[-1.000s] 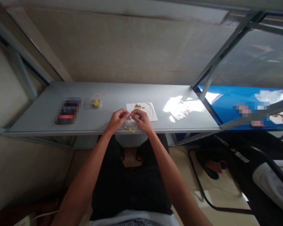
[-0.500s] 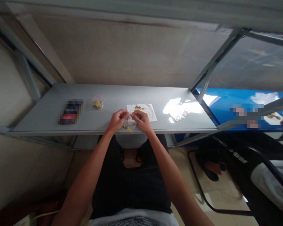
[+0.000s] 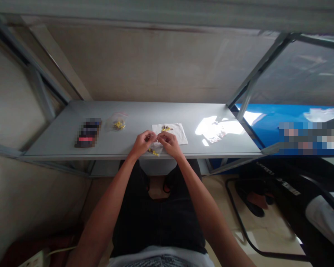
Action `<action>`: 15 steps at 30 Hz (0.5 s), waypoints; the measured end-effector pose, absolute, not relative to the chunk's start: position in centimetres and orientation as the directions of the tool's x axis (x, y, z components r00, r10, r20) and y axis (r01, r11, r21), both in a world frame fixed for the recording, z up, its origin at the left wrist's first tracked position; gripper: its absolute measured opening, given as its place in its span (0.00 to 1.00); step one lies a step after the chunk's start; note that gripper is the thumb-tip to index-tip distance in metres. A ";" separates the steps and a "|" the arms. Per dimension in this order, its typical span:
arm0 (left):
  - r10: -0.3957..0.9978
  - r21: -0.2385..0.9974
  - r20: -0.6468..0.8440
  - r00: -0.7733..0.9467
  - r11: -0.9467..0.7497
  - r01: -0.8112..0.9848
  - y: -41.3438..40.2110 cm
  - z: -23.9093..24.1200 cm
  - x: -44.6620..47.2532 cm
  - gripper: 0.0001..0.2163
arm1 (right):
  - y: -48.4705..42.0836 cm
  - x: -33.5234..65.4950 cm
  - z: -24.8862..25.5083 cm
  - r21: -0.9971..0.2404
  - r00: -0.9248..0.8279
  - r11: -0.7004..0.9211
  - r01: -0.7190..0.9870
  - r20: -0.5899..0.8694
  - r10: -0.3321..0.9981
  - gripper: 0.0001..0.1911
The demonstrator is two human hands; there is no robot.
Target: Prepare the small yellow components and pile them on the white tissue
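Both my hands meet over the front edge of a grey metal shelf (image 3: 72, 148). My left hand (image 3: 143, 142) and my right hand (image 3: 170, 142) are closed, each pinching the top of a small clear plastic bag (image 3: 156, 149) that hangs between them with small yellow pieces in its bottom. Just behind the hands lies a white paper napkin (image 3: 176, 132) with a little heap of yellow and dark pieces (image 3: 165, 128) on it.
A second clear bag of yellow pieces (image 3: 117, 123) lies to the left, beside a dark blurred-out pack (image 3: 88, 132). A crumpled clear wrapper (image 3: 215, 131) lies in a sun patch at the right. Another person sits at a blue table (image 3: 267, 122) on the right.
The hands stay pinched together on the bag, almost unmoved. The camera view has shifted slightly, and the other person's hand at the far right is out of sight now.
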State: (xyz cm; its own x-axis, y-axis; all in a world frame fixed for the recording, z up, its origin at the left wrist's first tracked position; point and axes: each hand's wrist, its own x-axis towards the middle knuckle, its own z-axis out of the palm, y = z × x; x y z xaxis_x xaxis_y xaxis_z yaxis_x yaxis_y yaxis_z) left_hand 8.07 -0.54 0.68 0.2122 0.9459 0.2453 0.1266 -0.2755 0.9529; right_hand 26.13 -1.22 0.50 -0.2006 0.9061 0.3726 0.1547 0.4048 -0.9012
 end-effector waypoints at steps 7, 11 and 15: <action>0.952 0.941 0.269 0.149 -0.292 0.169 -0.4 0.6 7.6 0.19 | -1.3 25.6 0.6 -0.919 -0.164 0.358 0.168 0.332 0.929 0.21; 0.958 0.953 0.247 0.144 -0.267 0.142 -0.4 0.6 7.7 0.19 | -1.3 25.7 0.6 -0.922 -0.117 0.356 0.151 0.341 0.933 0.22; 0.953 0.960 0.216 0.212 -0.247 0.133 -0.5 0.8 8.0 0.21 | -1.2 25.9 0.7 -0.915 -0.148 0.378 0.142 0.358 0.922 0.19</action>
